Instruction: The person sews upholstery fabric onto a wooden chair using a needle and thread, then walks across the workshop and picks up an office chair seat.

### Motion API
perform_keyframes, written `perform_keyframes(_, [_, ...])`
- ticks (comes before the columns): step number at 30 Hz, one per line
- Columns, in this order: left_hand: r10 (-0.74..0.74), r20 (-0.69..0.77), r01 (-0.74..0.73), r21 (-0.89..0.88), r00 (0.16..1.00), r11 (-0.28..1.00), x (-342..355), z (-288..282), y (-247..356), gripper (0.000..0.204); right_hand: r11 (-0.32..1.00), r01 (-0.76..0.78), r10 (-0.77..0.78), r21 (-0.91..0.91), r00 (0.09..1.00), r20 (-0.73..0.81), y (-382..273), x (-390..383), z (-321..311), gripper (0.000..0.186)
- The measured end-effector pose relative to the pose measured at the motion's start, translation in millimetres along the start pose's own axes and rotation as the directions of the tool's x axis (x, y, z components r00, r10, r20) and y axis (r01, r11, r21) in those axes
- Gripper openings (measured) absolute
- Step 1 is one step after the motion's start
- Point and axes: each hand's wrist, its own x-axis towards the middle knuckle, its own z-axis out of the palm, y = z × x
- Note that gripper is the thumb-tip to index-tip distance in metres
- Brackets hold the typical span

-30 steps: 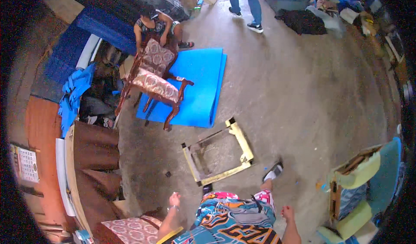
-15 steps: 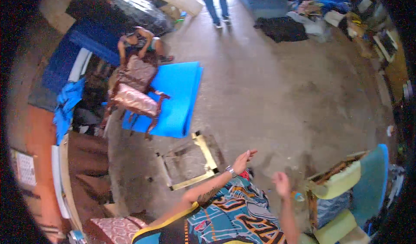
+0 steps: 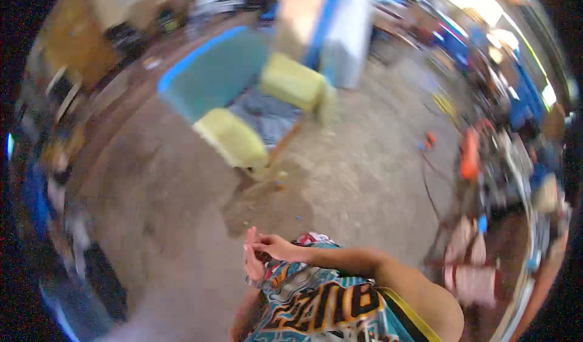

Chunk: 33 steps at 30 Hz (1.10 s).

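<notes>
My left hand (image 3: 251, 259) is raised at the lower middle, its fingers stretched upward and a watch band at the wrist. My right hand (image 3: 276, 247) reaches across from the right, with its fingertips against the left palm. The right fingers are bent a little, with a gap between them and the thumb. Neither hand shows anything held. Ahead of them stands an unfinished armchair with yellow foam arms (image 3: 234, 137), a teal back (image 3: 215, 69) edged in blue and a grey-blue seat (image 3: 264, 112). It is out of reach of both hands.
A tall pale panel (image 3: 346, 35) stands behind the armchair. On the right lie an orange tool-like object (image 3: 469, 154), a dark cord (image 3: 428, 187) and a yellow coil (image 3: 444, 103). A pink patterned cushioned piece (image 3: 473, 283) is near my right side. Motion blurs the edges.
My view has swung to the right, bringing the armchair from the lower right to the upper middle. My hands, apart before, now touch. The blue sheet and bare frame have left the view.
</notes>
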Motion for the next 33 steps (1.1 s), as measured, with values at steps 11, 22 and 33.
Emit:
perform_keyframes(11, [-0.304,0.179,0.210,0.410,0.936,0.888,168,141,-65,0.064,0.985,0.148,-0.071,0.085,0.809,-0.584,7,-69,-224,0.030])
perform_keyframes(22, [0.359,0.931,-0.309,-0.360,-0.062,0.880,317,528,203,0.040,0.986,-0.099,0.144,0.134,0.099,-0.985,44,-291,-644,0.035])
perform_keyframes(33, [0.171,0.172,0.061,-0.511,-0.970,0.857,423,771,289,0.027,0.874,-0.354,0.241,0.332,-0.278,-0.930,110,-295,-764,0.037])
